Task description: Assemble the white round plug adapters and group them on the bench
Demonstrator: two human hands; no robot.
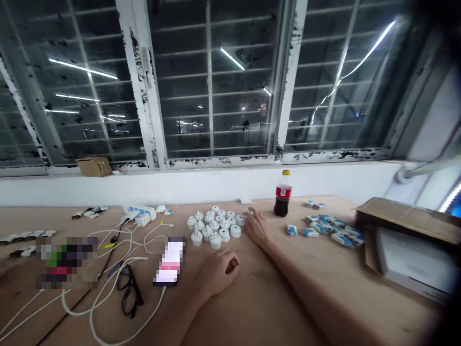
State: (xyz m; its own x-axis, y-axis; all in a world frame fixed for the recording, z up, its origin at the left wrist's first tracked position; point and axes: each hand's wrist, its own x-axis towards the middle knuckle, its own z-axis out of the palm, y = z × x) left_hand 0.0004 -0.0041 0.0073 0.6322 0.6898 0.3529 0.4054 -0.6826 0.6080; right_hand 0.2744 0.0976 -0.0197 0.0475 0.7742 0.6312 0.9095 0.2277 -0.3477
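A cluster of small white round plug adapters stands on the brown table, some with pins pointing up and others showing a flat top with a dark slot. My right hand lies at the right edge of this cluster, its fingers stretched out flat. Whether its fingertips touch the nearest adapter, I cannot tell. Just in front of the cluster rests my left hand, loosely curled on its side. The hollow between its thumb and fingers shows nothing inside. Left of it lies a lit phone, its screen blurred, with a white cable plugged in.
A cola bottle stands behind my right hand. Several blue-and-white packets lie at the right, beside an open cardboard box. Black glasses, tangled white cables and a power strip occupy the left. Barred windows line the back.
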